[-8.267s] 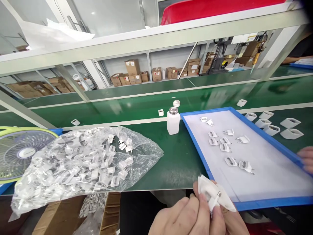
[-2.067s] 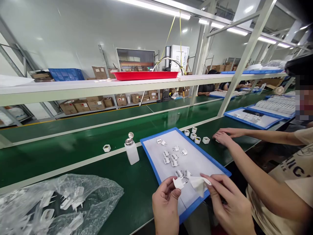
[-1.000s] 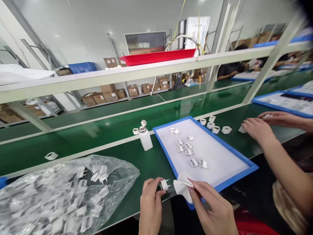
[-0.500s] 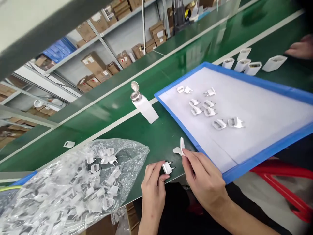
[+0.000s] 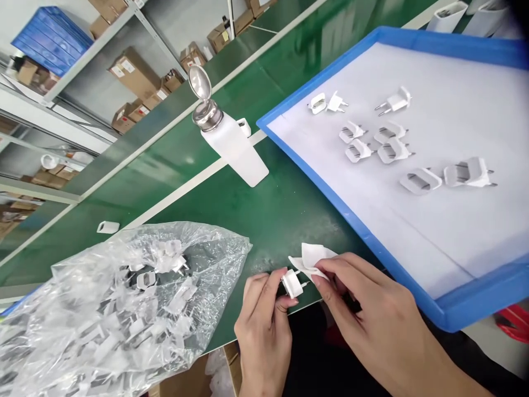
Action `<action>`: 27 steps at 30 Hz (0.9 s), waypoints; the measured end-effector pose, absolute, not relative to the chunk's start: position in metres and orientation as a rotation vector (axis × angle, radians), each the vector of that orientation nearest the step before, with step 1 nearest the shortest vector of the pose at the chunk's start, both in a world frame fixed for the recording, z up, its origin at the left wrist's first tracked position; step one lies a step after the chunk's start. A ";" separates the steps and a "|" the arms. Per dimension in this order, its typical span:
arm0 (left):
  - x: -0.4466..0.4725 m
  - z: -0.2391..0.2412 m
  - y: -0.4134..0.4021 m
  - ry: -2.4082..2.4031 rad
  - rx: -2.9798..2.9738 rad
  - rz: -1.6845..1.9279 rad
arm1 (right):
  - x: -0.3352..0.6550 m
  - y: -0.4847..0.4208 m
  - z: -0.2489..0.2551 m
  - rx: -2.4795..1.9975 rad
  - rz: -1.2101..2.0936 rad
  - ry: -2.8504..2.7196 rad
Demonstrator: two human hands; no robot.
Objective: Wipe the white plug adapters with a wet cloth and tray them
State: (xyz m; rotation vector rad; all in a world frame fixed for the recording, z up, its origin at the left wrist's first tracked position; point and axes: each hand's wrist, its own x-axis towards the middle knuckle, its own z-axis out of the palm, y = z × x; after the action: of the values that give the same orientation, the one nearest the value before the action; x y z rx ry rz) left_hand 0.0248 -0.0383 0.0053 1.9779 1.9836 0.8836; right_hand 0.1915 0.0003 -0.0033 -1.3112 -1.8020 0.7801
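Observation:
My left hand (image 5: pixel 262 317) pinches a small white two-pin plug adapter (image 5: pixel 292 282) at the near edge of the green bench. My right hand (image 5: pixel 367 309) holds a folded white wipe (image 5: pixel 311 259) between its fingertips, touching the adapter's pins. Just to the right lies a blue-rimmed tray (image 5: pixel 330 190) with a white liner, carrying several finished white adapters (image 5: pixel 392 150). On the left sits a clear plastic bag (image 5: pixel 119 298) full of more adapters.
A white pump bottle with an open metal cap (image 5: pixel 225 132) stands behind my hands, beside the tray's corner. A lone white part (image 5: pixel 108 226) lies on the belt. White charger housings (image 5: pixel 446 14) sit past the tray. Shelves with cardboard boxes (image 5: pixel 136 69) run behind.
My view has dropped and moved closer to the bench. My hands have come together, so the wipe now touches the adapter's pins. The co-worker's hands are out of view.

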 end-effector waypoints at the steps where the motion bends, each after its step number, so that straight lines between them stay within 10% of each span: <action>1: 0.025 0.005 -0.038 1.983 1.981 0.894 | 0.191 0.000 -0.003 -1.298 0.788 -1.810; 27: 0.029 -0.002 -0.039 1.868 2.030 1.101 | 0.195 0.015 0.011 -1.356 1.074 -1.981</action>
State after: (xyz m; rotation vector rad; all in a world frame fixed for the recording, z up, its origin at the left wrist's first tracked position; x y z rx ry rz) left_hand 0.0288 -0.0388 -0.0015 2.0302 1.8683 1.1013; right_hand 0.1951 0.0150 0.0113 -1.3560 -1.9806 1.0739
